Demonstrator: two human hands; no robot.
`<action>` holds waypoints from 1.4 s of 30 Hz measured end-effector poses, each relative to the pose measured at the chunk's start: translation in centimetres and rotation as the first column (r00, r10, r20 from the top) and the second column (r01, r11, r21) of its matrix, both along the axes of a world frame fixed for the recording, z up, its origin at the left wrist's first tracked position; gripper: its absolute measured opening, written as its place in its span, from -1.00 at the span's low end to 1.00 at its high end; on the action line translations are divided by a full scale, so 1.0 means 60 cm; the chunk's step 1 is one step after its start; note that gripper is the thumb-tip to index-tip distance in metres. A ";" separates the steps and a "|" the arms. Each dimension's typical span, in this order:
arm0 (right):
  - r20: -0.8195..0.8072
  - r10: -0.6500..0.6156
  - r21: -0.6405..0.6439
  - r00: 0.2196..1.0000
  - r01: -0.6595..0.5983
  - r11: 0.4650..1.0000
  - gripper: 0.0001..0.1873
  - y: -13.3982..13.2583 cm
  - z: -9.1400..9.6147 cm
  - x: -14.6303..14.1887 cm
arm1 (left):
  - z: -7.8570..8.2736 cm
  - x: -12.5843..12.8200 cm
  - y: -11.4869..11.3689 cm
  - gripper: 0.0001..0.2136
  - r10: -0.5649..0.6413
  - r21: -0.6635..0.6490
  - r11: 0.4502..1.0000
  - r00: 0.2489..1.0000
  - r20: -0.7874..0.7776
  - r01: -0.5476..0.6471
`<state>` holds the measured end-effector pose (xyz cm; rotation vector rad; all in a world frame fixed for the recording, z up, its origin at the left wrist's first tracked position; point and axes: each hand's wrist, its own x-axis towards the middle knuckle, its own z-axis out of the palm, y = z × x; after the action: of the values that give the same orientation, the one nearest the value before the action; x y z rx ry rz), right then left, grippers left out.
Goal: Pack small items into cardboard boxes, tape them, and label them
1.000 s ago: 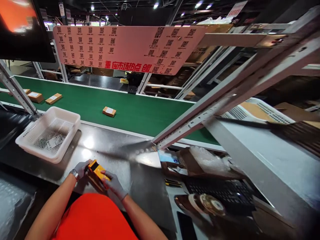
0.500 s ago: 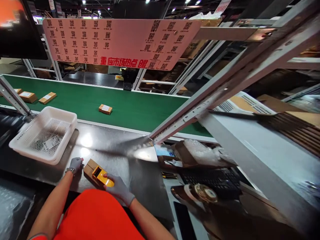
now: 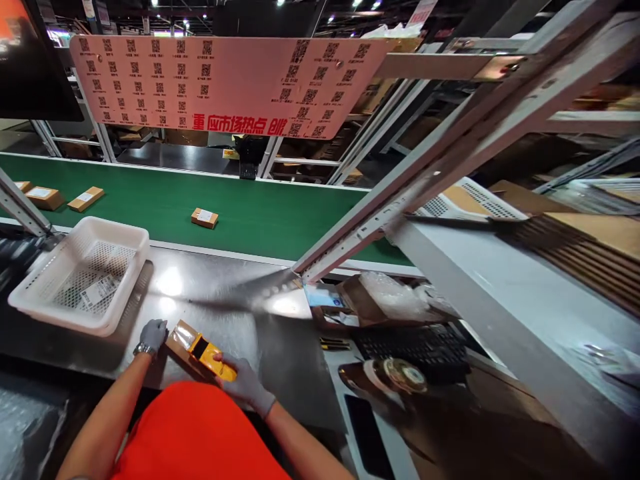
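Observation:
A small brown cardboard box lies on the steel worktop close to my body. My left hand, in a grey glove with a wristwatch, rests against the box's left end with curled fingers. My right hand, also gloved, grips a yellow tape dispenser that lies across the top of the box. A shiny strip of tape shows on the box lid.
A white perforated basket with a label inside stands at the left. Behind it runs a green conveyor belt carrying small boxes. A keyboard, tape rolls and an open carton sit to the right under a slanted metal frame.
My left hand moved off the dispenser to the box's left end. The dispenser slid toward me along the box top, leaving tape on the lid. The conveyor box drifted left.

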<state>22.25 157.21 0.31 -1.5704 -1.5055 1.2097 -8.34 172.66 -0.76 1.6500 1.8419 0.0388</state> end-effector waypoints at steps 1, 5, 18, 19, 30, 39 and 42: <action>0.011 0.018 -0.028 1.000 -0.018 0.999 -0.44 0.003 0.006 -0.002 | 0.003 0.007 -0.007 -0.51 -0.021 -0.002 1.000 1.000 -0.012 0.021; 0.103 0.095 -0.113 0.990 -0.083 0.990 -0.36 0.022 0.033 -0.019 | 0.009 0.035 -0.034 -0.40 -0.106 -0.035 0.994 0.990 -0.094 0.103; 0.377 0.207 -0.246 0.903 -0.118 0.962 -0.30 -0.090 0.075 0.099 | 0.029 0.039 -0.042 -0.39 -0.177 0.080 0.973 0.922 -0.345 0.216; 0.365 0.209 -0.245 0.907 -0.123 0.962 -0.29 -0.086 0.070 0.097 | 0.029 0.041 -0.046 -0.44 -0.181 0.136 0.961 0.922 -0.342 0.240; 0.394 0.211 -0.162 0.895 -0.159 0.974 -0.47 -0.044 0.084 0.107 | 0.034 0.205 -0.091 0.09 -0.878 0.072 0.451 0.457 -0.144 0.890; 0.393 0.207 0.072 0.896 -0.254 0.965 -0.44 -0.011 0.272 0.158 | 0.123 0.186 -0.064 0.17 -0.750 0.460 0.657 0.462 0.473 0.597; 0.509 0.291 0.008 0.810 -0.343 0.939 -0.40 0.019 0.287 0.132 | 0.124 0.156 -0.053 -0.03 -0.734 0.417 0.677 0.515 0.443 0.606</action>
<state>30.20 158.36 17.51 -1.6928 -2.2054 0.9034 1.01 169.45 6.71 2.1075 0.6529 0.3757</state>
